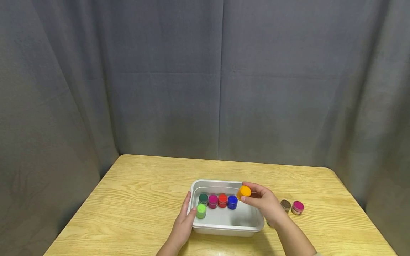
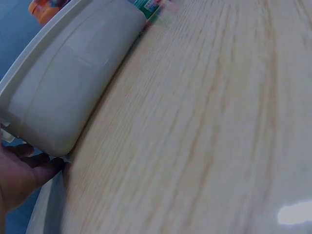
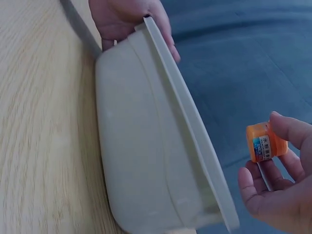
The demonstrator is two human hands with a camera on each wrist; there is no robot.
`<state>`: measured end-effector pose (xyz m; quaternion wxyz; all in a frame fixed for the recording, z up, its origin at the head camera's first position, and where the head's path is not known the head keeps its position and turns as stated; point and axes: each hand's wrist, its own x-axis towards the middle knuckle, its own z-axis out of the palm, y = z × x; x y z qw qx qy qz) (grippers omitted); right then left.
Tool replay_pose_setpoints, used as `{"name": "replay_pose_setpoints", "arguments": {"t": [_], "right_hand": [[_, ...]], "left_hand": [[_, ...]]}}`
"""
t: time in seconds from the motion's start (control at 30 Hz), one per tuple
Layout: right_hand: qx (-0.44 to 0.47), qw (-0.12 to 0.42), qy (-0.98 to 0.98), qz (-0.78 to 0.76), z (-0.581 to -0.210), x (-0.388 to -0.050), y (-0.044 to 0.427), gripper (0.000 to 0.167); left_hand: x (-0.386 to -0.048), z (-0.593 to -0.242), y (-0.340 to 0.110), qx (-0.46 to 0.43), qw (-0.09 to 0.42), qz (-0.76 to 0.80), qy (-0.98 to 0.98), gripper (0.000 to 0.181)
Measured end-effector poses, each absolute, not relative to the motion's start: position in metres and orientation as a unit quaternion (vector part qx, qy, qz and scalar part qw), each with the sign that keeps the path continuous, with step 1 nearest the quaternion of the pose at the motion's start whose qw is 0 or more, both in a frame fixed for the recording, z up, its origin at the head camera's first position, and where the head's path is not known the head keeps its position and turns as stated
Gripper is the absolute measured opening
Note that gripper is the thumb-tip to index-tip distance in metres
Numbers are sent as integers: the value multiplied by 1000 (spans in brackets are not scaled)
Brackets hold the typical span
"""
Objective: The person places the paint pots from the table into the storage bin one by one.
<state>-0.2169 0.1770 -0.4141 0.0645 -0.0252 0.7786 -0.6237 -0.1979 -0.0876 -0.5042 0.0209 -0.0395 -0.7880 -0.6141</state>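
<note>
My right hand point(image 1: 267, 202) pinches an orange jar point(image 1: 244, 192) above the right part of a white tray point(image 1: 224, 231). In the right wrist view the same orange jar point(image 3: 265, 142), with a label on its side, is held between the thumb and fingers of my right hand point(image 3: 282, 185). My left hand point(image 1: 183, 225) rests against the tray's left end, thumb at the rim. Inside the tray stand a dark green jar point(image 1: 203, 199), a magenta jar point(image 1: 213, 201), a red jar point(image 1: 222, 200) and a blue jar point(image 1: 232, 202) in a row, with a light green jar point(image 1: 201, 211) in front.
On the wooden table point(image 1: 144, 199), right of the tray, stand a dark brown jar point(image 1: 285, 205) and a pink jar point(image 1: 298, 207). Another object is mostly hidden behind my right wrist. Grey curtains point(image 1: 166, 106) hang behind the table and at both sides.
</note>
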Motion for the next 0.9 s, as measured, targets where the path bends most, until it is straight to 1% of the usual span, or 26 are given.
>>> {"name": "replay_pose_setpoints", "arguments": {"t": [0.37, 0.57, 0.73, 0.9], "right_hand": [[-19, 84, 779, -621, -428, -232, 143, 49], [-27, 100, 788, -607, -435, -237, 128, 52], [-26, 104, 790, -603, -444, -242, 118, 51], [-31, 106, 797, -593, -452, -245, 107, 50]], "left_hand": [[-197, -503, -87, -37, 24, -612, -790, 57], [-197, -503, -87, -41, 24, -617, -786, 57], [-196, -503, -87, -44, 28, -614, -788, 57], [-196, -502, -88, -45, 18, -615, -787, 58]]}}
